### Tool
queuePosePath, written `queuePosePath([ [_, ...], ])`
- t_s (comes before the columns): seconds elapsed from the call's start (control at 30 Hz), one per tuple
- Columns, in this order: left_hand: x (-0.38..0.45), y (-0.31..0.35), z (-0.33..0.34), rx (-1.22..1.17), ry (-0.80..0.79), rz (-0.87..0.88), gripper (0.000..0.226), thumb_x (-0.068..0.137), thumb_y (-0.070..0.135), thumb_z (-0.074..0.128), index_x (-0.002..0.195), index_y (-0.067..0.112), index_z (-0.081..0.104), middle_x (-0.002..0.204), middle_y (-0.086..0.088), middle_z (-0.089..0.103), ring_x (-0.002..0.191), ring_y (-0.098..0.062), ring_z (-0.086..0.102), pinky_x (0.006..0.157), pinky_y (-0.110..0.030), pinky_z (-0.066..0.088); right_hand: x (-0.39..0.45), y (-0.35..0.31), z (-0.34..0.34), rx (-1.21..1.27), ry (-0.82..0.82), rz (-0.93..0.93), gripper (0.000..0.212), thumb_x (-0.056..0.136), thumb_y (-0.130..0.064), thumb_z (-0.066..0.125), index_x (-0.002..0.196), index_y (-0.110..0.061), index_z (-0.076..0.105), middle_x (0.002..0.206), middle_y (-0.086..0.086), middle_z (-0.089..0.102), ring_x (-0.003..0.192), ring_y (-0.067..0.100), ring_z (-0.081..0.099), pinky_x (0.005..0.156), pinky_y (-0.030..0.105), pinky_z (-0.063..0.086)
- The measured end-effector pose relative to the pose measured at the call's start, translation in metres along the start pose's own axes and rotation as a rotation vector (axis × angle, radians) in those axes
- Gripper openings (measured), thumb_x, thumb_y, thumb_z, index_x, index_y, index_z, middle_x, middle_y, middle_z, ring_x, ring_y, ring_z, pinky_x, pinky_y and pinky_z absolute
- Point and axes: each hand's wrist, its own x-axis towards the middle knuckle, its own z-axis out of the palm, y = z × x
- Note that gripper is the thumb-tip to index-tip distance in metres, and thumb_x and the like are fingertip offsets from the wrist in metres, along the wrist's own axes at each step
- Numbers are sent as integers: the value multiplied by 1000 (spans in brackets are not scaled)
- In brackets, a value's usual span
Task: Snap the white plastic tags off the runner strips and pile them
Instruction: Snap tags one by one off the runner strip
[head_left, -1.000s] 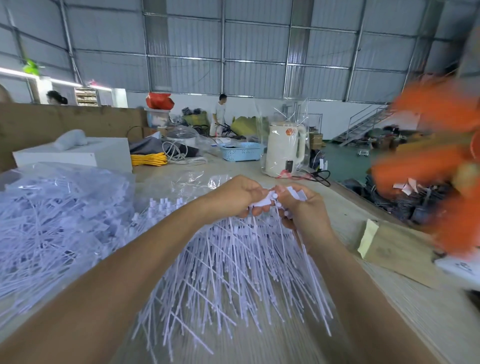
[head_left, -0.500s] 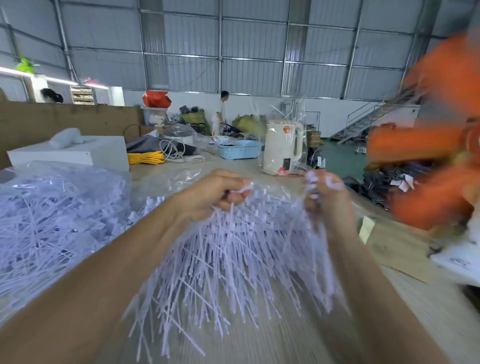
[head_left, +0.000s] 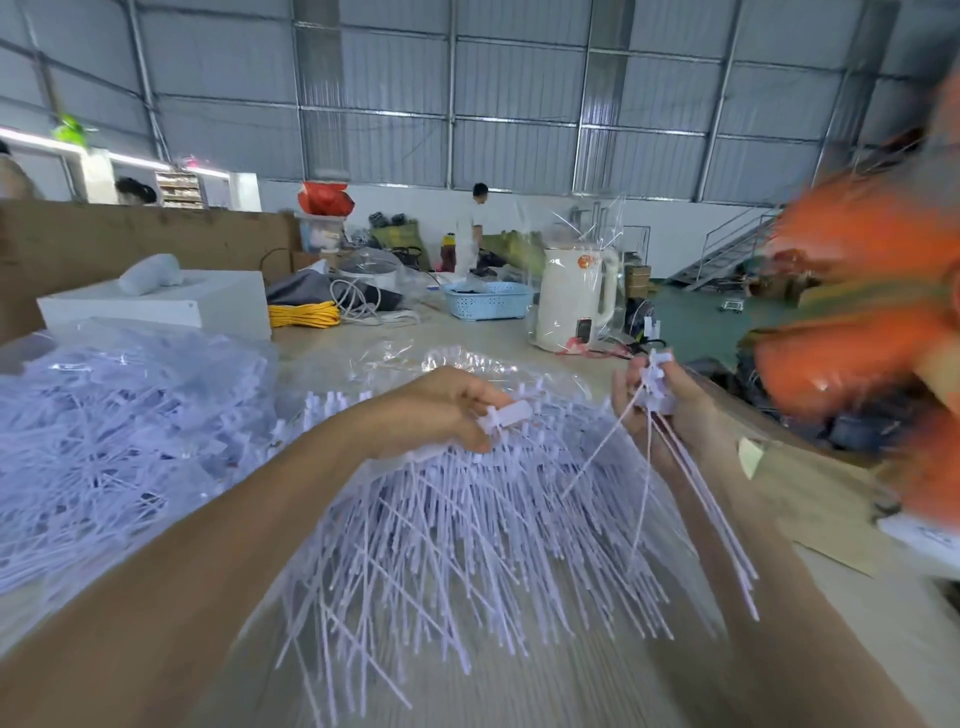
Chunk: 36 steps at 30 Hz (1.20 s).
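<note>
1. Above the middle of the table (head_left: 519, 691), the left hand (head_left: 436, 410) has its fingers curled round the head end of a big bunch of white tags (head_left: 467, 535), whose thin tails fan down toward the table's near edge.
2. To its right and apart from it, the right hand (head_left: 660, 400) pinches a few tags (head_left: 655, 384) between curled fingers; their long tails hang loose beside the wrist.
3. At the table's left edge lies a large heap of tags (head_left: 104, 441) under a clear plastic bag.
4. Toward the far edge stand a white kettle (head_left: 574, 296) wrapped in clear film, a blue basket (head_left: 488, 301) and a yellow cable coil (head_left: 304, 314).
5. Blurred orange shapes (head_left: 872, 291) fill the right side.
</note>
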Motion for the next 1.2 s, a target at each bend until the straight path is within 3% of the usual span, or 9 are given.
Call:
queuePosePath([
  [0.1, 0, -6, -2, 77, 37, -45, 22, 79, -1, 70, 100, -4, 66, 105, -25, 66, 92, -28, 65, 90, -43, 50, -4, 10, 7, -140, 131, -10, 14, 96, -18, 49, 84, -16, 57, 59, -11, 68, 58, 0, 66, 58, 14, 52],
  [0.23, 3, 0, 2, 38, 30, -2, 7, 87, 12, 65, 93, 13, 61, 72, -6, 69, 55, -13, 62, 53, -21, 49, -9, 22, 18, -281, 60, 106, 9, 92, -15, 56, 97, -8, 59, 79, 0, 66, 62, 6, 64, 55, 14, 49],
  [0.37, 5, 12, 8, 142, 37, 50, 8, 86, 16, 67, 89, 21, 61, 60, 0, 64, 40, -7, 49, 43, -16, 39, -22, 33, 30, -623, -43, -12, 9, 90, -8, 57, 91, -12, 65, 66, 8, 64, 47, 12, 53, 40, 17, 40],
  [0.43, 7, 17, 12, 217, 61, 58, 5, 85, 18, 69, 87, 18, 65, 57, 2, 65, 39, -6, 47, 42, -15, 36, -24, 37, 39, -657, -63, -15, 16, 94, -8, 50, 95, -13, 65, 66, 7, 64, 40, 8, 51, 37, 15, 39],
  [0.57, 10, 20, 13, 342, 124, 17, 13, 82, 24, 72, 74, 15, 66, 52, 6, 64, 35, -2, 44, 37, -12, 32, -17, 34, 56, -696, 5, 192, 51, 99, -48, 30, 87, -11, 63, 61, 7, 61, 49, 17, 54, 43, 17, 42],
  [0.63, 10, 20, 13, 344, 133, 9, 15, 82, 26, 72, 78, 12, 68, 52, 6, 64, 37, -4, 45, 38, -13, 34, -20, 37, 50, -780, -57, 93, 47, 93, -55, 38, 82, -19, 66, 63, 3, 63, 52, 17, 55, 45, 20, 44],
  [0.77, 9, 21, 13, 323, 133, 19, 19, 78, 27, 75, 77, 8, 68, 59, -1, 68, 40, -7, 48, 41, -14, 36, -30, 42, 37, -747, -208, -106, 10, 81, -32, 72, 75, -24, 69, 69, -6, 66, 52, 9, 57, 46, 20, 46],
  [0.87, 6, 21, 11, 223, 89, 28, 15, 78, 21, 76, 75, 9, 68, 59, 0, 67, 42, -5, 49, 45, -16, 40, -29, 40, 38, -721, -206, -91, 17, 88, -28, 64, 88, -12, 67, 61, -6, 65, 48, 7, 57, 44, 18, 46],
  [1.2, 9, 25, 12, -30, 138, 0, 27, 86, 3, 60, 61, 7, 67, 45, -6, 55, 35, -11, 38, 41, -18, 29, -30, 45, 42, -682, -168, -233, 19, 92, -10, 57, 73, -8, 61, 59, 9, 59, 41, 12, 50, 39, 19, 39],
])
